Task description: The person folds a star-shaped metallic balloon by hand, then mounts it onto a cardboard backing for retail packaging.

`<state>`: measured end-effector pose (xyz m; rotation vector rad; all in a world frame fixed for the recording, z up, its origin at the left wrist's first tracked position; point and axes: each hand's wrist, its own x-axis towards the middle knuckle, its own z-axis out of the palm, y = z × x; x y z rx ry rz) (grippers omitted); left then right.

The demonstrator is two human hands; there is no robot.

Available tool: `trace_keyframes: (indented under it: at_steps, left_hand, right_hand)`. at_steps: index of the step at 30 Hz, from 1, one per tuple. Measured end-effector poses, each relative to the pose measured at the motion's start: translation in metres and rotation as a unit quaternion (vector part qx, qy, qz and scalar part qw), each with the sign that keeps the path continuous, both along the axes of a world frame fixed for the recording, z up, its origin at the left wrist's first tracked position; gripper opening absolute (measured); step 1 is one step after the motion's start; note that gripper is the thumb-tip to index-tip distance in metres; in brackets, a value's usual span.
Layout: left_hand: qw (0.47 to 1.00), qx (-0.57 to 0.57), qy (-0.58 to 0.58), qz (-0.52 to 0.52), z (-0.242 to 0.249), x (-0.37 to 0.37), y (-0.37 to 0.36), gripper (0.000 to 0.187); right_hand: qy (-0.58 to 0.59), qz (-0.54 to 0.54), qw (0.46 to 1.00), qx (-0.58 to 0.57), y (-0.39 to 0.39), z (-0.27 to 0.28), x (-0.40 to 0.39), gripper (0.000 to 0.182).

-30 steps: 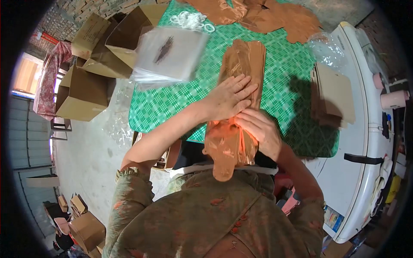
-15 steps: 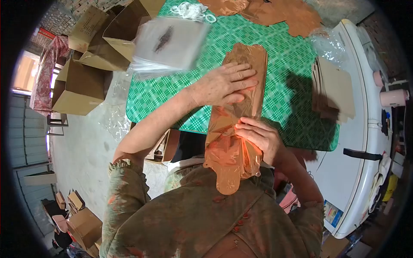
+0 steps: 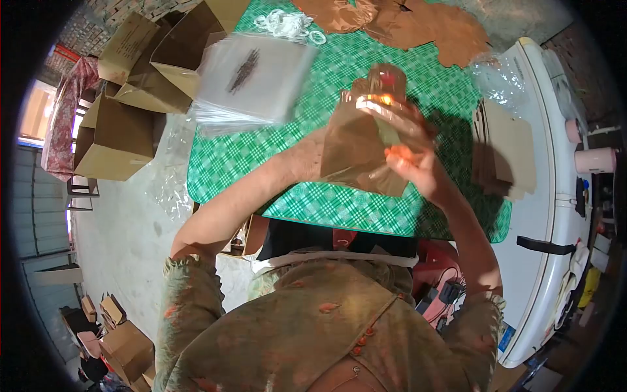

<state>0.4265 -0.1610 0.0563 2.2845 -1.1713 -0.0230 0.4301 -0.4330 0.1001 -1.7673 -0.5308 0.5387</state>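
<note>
A copper-coloured foil balloon [image 3: 356,144], flat and folded over, is lifted just above the green checked tablecloth [image 3: 339,212]. My left hand [image 3: 311,155] reaches in from its left side; the foil covers the fingers, so their pose is hidden. On the right side my right hand [image 3: 418,166] grips the folded part, thumb towards me, its fingers smeared by motion. Bright glare runs across the fold near the top. To the left of the foil lies a stack of clear plastic bags [image 3: 261,85] with a dark mark on it.
White rings or ribbon [image 3: 284,25] lie at the back. More copper foil pieces [image 3: 424,29] spread along the far edge. Brown cardboard sheets [image 3: 506,147] rest at the right, beside a white appliance [image 3: 539,196]. Open cardboard boxes [image 3: 121,134] stand at the left.
The foil balloon was lying long and flat, its near end over my lap. Now it is folded and raised over the table. My right hand has moved up and away from my body.
</note>
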Motion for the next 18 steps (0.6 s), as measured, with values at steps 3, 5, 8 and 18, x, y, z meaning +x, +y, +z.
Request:
trace_keyframes:
  at_steps: [3,5,8,18]
  left_hand:
    - [0.97,-0.153,0.189,0.025,-0.01,-0.003,0.001,0.05]
    - [0.973,-0.165,0.149,0.059,-0.006,-0.008,0.0,0.045]
    - [0.982,-0.149,0.094,0.066,-0.001,-0.003,0.001,0.05]
    - [0.991,0.059,-0.12,0.017,-0.012,0.001,-0.004,0.058]
  right_hand:
    - [0.062,0.011,0.998,-0.009,0.001,0.002,0.003,0.03]
    - [0.117,0.015,0.986,-0.121,0.0,0.011,-0.003,0.037]
    - [0.005,0.018,0.985,-0.174,-0.004,0.013,-0.03,0.052]
    - [-0.509,0.062,0.841,-0.175,-0.007,-0.027,-0.078,0.04]
